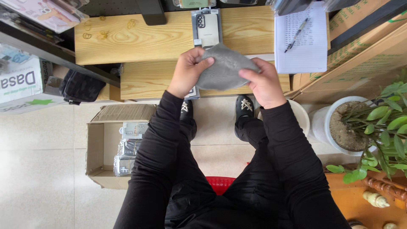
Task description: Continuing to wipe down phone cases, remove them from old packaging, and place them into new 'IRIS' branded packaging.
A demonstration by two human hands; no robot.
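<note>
Light wood bench (127,42) in two levels. Landmark: packaged phone case (206,27), top centre of the upper level. Left of it: a few small gold rings (101,33). Right of it: white sheet w/ handwriting (302,42), pen (296,34) lying on it diagonally. Just behind-left of it: dark stand foot (151,12). Lower level sits nearer the person. Tiled floor (38,161) below carries an open cardboard box (95,148) & a white plant pot (326,123).
</note>
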